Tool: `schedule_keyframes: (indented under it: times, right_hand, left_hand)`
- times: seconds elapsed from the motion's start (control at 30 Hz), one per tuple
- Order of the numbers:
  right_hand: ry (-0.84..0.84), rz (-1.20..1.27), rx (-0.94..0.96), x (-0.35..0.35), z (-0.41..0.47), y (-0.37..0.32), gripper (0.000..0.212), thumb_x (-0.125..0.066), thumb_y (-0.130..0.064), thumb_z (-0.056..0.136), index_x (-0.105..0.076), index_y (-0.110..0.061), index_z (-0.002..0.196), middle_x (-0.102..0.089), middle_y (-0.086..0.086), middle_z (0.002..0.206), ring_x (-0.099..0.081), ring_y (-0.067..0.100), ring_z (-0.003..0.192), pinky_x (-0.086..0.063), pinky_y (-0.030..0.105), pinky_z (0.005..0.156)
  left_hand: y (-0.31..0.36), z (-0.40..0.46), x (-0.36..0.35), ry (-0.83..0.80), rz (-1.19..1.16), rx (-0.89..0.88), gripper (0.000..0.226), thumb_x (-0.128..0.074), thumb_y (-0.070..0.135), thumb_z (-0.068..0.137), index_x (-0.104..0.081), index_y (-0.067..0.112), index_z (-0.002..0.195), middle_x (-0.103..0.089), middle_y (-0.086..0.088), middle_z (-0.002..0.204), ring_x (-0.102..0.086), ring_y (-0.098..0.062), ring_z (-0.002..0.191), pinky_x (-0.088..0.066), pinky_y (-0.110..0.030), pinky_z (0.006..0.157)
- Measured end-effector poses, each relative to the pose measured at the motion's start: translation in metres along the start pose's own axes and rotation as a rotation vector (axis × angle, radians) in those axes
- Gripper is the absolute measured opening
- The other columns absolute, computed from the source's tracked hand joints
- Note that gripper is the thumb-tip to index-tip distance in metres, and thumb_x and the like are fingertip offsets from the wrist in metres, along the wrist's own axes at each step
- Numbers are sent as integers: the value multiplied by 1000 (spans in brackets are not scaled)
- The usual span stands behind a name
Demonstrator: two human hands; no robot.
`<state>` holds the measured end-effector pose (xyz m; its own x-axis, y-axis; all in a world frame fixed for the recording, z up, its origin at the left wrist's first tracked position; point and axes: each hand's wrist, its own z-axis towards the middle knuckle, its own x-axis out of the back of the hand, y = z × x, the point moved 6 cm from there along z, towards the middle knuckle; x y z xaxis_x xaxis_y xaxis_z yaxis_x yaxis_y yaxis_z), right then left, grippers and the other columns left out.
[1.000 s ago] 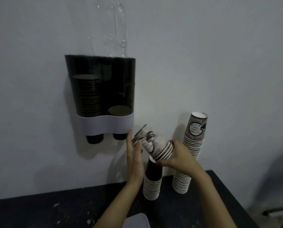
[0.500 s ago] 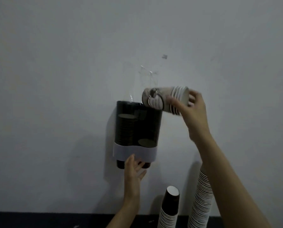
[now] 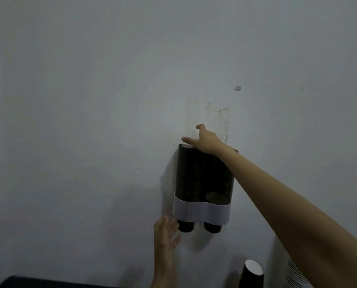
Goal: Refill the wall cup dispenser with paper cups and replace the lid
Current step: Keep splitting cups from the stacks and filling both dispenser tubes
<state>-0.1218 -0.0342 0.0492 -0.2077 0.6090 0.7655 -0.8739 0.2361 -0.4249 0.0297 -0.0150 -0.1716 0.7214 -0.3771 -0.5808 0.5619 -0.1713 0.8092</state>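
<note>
The wall cup dispenser [image 3: 202, 213] has two dark tinted tubes and a white band near the bottom. Its left tube holds a stack of paper cups [image 3: 189, 175] reaching up to the rim. The right tube shows only a low cup top [image 3: 215, 198]. My right hand [image 3: 204, 140] rests on the top of the left tube with fingers spread and nothing visible in it. My left hand [image 3: 166, 233] is open just below the band, beside the cup that sticks out of the left tube [image 3: 186, 225]. A clear plastic piece [image 3: 219, 119] stands up above the dispenser.
Two stacks of paper cups stand at the lower right: a short dark one with a white inside [image 3: 252, 274] and a taller ribbed one [image 3: 296, 275] partly behind my right forearm. A dark table edge [image 3: 28, 283] shows at the bottom left. The wall is plain grey.
My right hand carried a batch of cups up from the table to the dispenser top; the batch is no longer in the hand and the left tube looks fuller. My left hand moved under the dispenser.
</note>
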Motion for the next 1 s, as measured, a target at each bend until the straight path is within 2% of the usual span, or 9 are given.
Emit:
schedule_keyframes:
  times: [0.1, 0.2, 0.3, 0.43, 0.53, 0.6, 0.77, 0.87, 1.0]
  right_hand:
    - [166, 109, 81, 3, -19, 1, 64, -51, -41, 90, -30, -6, 138, -40, 20, 139, -30, 33, 133, -30, 39, 106]
    - [395, 206, 198, 17, -59, 10, 46, -52, -32, 91, -43, -7, 128, -48, 13, 127, -40, 24, 122, -32, 25, 96]
    - [487, 308, 237, 17, -117, 48, 35, -54, -35, 87, -51, -14, 115, -52, 3, 109, -49, 19, 108, -38, 15, 89]
    - [559, 540, -86, -16, -199, 151, 23, -55, -35, 84, -49, -23, 103, -55, 5, 106, -56, 24, 104, -45, 24, 85]
    - [308, 534, -579, -80, -253, 246, 49, -66, -16, 83, -41, -7, 124, -53, 18, 118, -52, 33, 113, -44, 34, 88]
    - [109, 491, -726, -122, -283, 283, 77, -73, -12, 76, -25, 0, 135, -47, 23, 131, -49, 34, 119, -43, 42, 100]
    - [48, 491, -759, -185, -309, 319, 109, -81, -10, 64, -7, -5, 144, -35, 18, 146, -34, 31, 136, -31, 48, 114]
    - [78, 529, -783, -203, -304, 325, 106, -81, -5, 63, -10, -2, 143, -38, 17, 143, -37, 29, 134, -32, 33, 110]
    - [110, 535, -759, -224, -300, 341, 105, -84, -11, 60, -20, -7, 142, -45, 11, 138, -44, 23, 129, -37, 29, 104]
  left_hand:
    - [-11, 3, 0, -20, 38, 37, 20, -35, 23, 97, -42, 13, 111, -49, -13, 115, -47, -24, 107, -35, -37, 90]
    - [-26, 3, -5, -49, 80, 50, 20, -33, 26, 96, -43, 16, 112, -49, -11, 117, -47, -24, 109, -37, -37, 93]
    - [-50, 2, -18, -89, 106, 97, 22, -33, 26, 97, -44, 19, 114, -49, -10, 120, -48, -23, 111, -37, -36, 93]
    - [-86, 2, -35, -143, 148, 174, 30, -35, 24, 96, -44, 14, 123, -49, -9, 121, -49, -23, 110, -43, -33, 87]
    - [-128, 1, -37, -198, 331, 232, 26, -39, 21, 96, -43, 15, 120, -49, -10, 121, -49, -21, 110, -44, -31, 86]
    - [-167, 1, -32, -262, 595, 296, 42, -45, 23, 93, -36, 10, 132, -48, -13, 129, -49, -24, 115, -40, -30, 93]
    - [-264, -5, -5, -462, 1187, 285, 62, -61, 19, 83, -32, 3, 134, -41, -18, 138, -42, -30, 127, -39, -34, 105]
    - [-308, -5, 4, -520, 1264, 333, 77, -66, 21, 78, -25, 6, 141, -38, -16, 143, -36, -30, 133, -34, -39, 110]
    - [-330, 5, -3, -502, 1213, 308, 112, -77, 29, 68, -1, 9, 147, -22, -13, 153, -21, -33, 141, -29, -46, 114]
